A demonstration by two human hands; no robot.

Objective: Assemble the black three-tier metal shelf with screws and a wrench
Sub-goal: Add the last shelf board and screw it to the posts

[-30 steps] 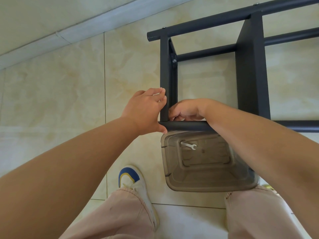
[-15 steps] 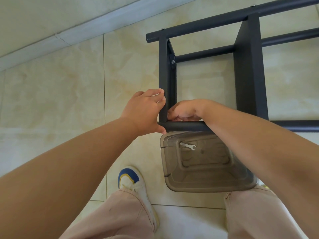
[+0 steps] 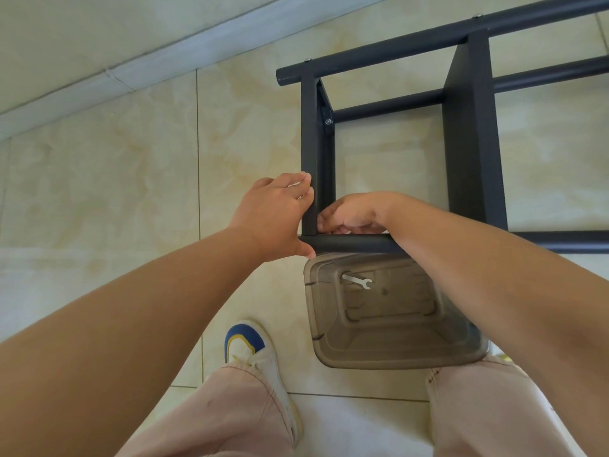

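The black shelf frame stands on the tiled floor below me. My left hand grips its near left corner, fingers round the flat cross panel and thumb against the near round tube. My right hand reaches over that tube. Its curled fingertips pinch at the inner side of the joint on what looks like a screw, hidden under the fingers. A small silver wrench lies in the clear plastic bin under the tube, untouched. A fitted screw shows at the far bracket.
The bin sits on the floor between my legs in light pink trousers. My left shoe, white with a blue toe, is beside it. A wall with a baseboard runs along the far left. Bare tile lies to the left of the frame.
Both hands stay at the same corner of the frame. Only the view shifts a little.
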